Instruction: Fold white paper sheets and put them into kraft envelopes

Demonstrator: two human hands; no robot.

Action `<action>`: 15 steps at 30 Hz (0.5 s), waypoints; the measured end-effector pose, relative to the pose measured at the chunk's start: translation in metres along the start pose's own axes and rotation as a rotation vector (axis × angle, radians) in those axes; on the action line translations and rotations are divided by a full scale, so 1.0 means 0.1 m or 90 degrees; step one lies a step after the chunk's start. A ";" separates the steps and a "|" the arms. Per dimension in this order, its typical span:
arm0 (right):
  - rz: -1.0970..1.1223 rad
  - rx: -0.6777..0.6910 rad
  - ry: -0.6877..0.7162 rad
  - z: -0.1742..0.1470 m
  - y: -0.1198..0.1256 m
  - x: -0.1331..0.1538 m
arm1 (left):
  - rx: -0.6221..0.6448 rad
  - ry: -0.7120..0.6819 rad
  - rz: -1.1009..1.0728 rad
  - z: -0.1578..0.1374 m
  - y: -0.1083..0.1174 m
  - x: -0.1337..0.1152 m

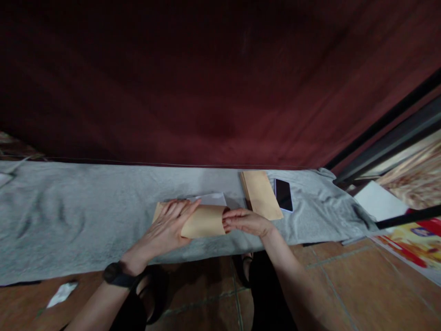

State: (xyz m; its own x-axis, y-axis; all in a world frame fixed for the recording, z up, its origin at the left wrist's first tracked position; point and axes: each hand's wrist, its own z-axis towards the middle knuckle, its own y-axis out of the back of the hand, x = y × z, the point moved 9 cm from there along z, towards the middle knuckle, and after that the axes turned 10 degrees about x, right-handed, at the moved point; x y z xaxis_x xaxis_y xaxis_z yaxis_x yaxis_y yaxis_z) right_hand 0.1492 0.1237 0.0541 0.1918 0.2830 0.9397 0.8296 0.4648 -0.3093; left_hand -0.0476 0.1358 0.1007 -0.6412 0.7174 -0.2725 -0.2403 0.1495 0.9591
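Note:
A tan paper bag [206,221] lies crosswise on the grey cloth, its right end bulging open. My left hand [168,227] holds it from the left, the fingers over its top and the thumb along its upper side. At the open end is my right hand [246,221], its fingers close together and tucked into the mouth at the rim; the fingertips are partly hidden in shadow. A white sheet of paper [214,199] shows from behind the bag. To the right lies a stack of similar tan paper bags [263,195].
A dark-screened phone [283,195] lies right of the stack. Grey cloth [86,216] covers the low bench, with a dark red hanging [206,92] behind it. Black metal bars [386,133] stand at the right. A crumpled white scrap [62,294] lies on the tiled floor [330,285].

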 end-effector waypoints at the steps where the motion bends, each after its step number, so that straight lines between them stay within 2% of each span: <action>1: -0.021 -0.024 0.003 0.04 0.08 0.01 | -0.001 0.027 0.001 -0.04 0.02 0.14; 2: -0.065 -0.082 0.007 0.07 0.20 0.03 | -0.010 0.051 0.007 -0.08 0.05 0.28; 4: -0.220 -0.292 0.014 0.05 0.50 0.07 | -0.022 0.088 0.024 -0.17 0.07 0.52; 6: -0.442 -0.423 -0.032 0.06 0.57 0.08 | -0.016 0.125 0.032 -0.25 0.05 0.74; 10: -0.730 -0.478 -0.118 0.21 0.38 -0.01 | 0.036 0.169 0.038 -0.39 -0.06 1.02; 12: -0.798 -0.485 -0.160 0.28 0.32 -0.04 | 0.052 0.192 0.038 -0.46 -0.09 1.13; 15: -0.830 -0.489 -0.205 0.36 0.31 -0.05 | 0.057 0.216 0.044 -0.54 -0.10 1.23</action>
State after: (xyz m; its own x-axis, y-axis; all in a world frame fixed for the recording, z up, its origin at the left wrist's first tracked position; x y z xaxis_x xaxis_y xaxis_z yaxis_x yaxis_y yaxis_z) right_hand 0.1547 0.1667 0.0345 -0.8877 0.2477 0.3882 0.4065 0.0258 0.9133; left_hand -0.1636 0.1858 0.0529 -0.8632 0.4628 -0.2018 -0.1328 0.1775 0.9751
